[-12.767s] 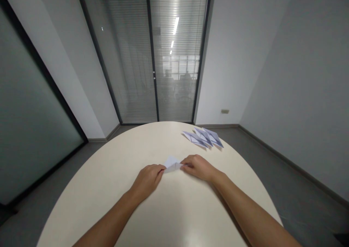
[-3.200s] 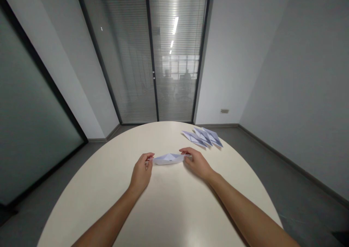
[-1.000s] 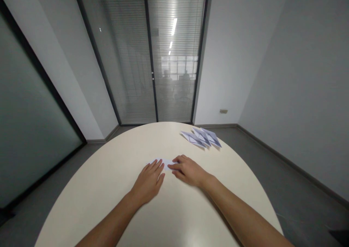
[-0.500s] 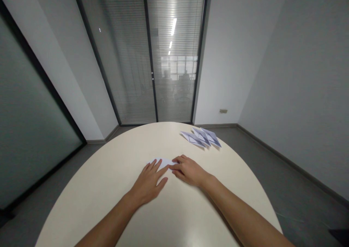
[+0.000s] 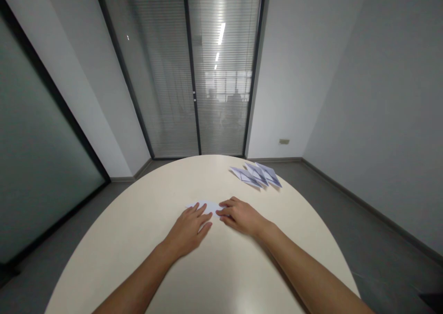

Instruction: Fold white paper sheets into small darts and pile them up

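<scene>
Mid-frame on the table (image 5: 145,240): my left hand (image 5: 188,226) and right hand (image 5: 240,217) both lie flat, palms down, fingers spread, pressing the folded paper (image 5: 209,207) between them.

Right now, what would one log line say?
left hand: flat on folded paper | right hand: pressing it | table | folded papers: far right
</scene>
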Available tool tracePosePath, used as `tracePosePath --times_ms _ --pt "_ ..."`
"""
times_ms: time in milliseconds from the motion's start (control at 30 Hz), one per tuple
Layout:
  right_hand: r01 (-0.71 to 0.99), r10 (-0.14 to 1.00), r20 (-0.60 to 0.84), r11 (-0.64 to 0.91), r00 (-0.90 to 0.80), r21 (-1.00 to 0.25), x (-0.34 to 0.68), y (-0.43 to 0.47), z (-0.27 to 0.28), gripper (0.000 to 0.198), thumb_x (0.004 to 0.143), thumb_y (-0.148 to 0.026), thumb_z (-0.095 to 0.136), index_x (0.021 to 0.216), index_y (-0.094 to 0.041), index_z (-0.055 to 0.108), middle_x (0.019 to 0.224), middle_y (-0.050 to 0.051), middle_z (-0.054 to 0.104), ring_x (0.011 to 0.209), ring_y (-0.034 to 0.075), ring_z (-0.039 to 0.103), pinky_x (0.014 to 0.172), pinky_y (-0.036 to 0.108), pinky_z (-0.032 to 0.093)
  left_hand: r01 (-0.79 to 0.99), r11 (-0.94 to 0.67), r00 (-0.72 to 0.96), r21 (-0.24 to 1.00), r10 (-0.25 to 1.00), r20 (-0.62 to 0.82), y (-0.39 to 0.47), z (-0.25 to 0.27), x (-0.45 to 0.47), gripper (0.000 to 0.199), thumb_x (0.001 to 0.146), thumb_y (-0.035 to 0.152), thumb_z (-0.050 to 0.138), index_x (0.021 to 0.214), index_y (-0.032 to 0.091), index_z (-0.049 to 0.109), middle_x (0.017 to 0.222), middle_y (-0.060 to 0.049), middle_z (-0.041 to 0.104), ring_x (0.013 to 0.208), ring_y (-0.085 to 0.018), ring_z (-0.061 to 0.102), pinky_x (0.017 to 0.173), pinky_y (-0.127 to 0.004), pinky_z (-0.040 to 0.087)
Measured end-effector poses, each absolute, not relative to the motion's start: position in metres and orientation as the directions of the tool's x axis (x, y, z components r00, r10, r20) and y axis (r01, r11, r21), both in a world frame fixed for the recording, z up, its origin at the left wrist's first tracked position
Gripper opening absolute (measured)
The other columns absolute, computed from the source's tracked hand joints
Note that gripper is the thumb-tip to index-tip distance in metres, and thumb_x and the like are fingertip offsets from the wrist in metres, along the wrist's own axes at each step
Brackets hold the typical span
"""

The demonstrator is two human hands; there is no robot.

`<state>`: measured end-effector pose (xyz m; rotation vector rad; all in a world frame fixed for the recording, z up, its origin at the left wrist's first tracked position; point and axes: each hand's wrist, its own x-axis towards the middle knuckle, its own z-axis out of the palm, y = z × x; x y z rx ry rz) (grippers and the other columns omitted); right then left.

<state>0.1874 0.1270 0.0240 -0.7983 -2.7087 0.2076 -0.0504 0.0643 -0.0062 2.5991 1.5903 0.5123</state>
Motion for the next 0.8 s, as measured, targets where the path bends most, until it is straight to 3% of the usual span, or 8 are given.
tracePosePath --times_ms 100,300,400,633,800 --pt "0.497 0.541 0.251 0.84 -0.803 -0.22 0.188 0.127 0.024 0.031 0.097 -0.027 0.052 0.121 -0.023 0.072 0.121 0.01 0.069 0.108 0.024 0.061 0.094 0.036 0.047 0.869 -0.454 0.406 0.196 0.881 0.242 0.063 -0.008 -0.05 0.041 0.102 0.042 0.041 0.132 0.024 0.062 0.149 -0.01 0.051 0.142 -0.031 0.04 0.115 -0.052 0.033" --pt "0.403 0.452 0.254 0.888 -0.855 -0.222 0.192 0.124 0.025 0.042 0.086 -0.019 0.058 0.127 -0.024 0.068 0.136 0.009 0.062 0.114 0.024 0.059 0.101 0.039 0.044 0.877 -0.436 0.392 0.202 0.892 0.225 0.062 -0.013 -0.052 0.049 0.102 0.046 0.038 0.147 0.028 0.046 0.157 -0.008 0.04 0.147 -0.03 0.032 0.117 -0.054 0.029" --pt "0.398 0.445 0.262 0.892 -0.856 -0.216 0.191 0.125 0.024 0.042 0.087 -0.018 0.055 0.127 -0.025 0.068 0.135 0.008 0.063 0.113 0.023 0.059 0.1 0.037 0.044 0.915 -0.351 0.313 0.202 0.929 0.196 0.065 -0.015 -0.052 0.05 0.102 0.047 0.036 0.147 0.027 0.047 0.158 -0.009 0.038 0.147 -0.034 0.03 0.116 -0.058 0.028" --pt "0.597 0.605 0.255 0.794 -0.754 -0.121 0.185 0.126 0.019 0.033 0.094 -0.02 0.049 0.119 -0.022 0.07 0.122 0.009 0.068 0.104 0.022 0.058 0.095 0.035 0.043 0.963 -0.183 0.138 0.199 0.966 0.217 0.071 -0.024 -0.048 0.062 0.102 0.048 0.035 0.151 0.011 0.039 0.162 -0.018 0.022 0.15 -0.034 0.019 0.119 -0.051 0.027" --pt "0.771 0.765 0.256 0.629 -0.591 -0.098 0.183 0.128 0.017 0.032 0.099 -0.025 0.043 0.116 -0.026 0.07 0.122 0.007 0.067 0.108 0.023 0.057 0.091 0.032 0.043 0.96 -0.183 0.143 0.209 0.97 0.196 0.067 -0.02 -0.05 0.059 0.101 0.048 0.034 0.148 0.014 0.045 0.163 -0.017 0.02 0.15 -0.033 0.02 0.12 -0.051 0.026"
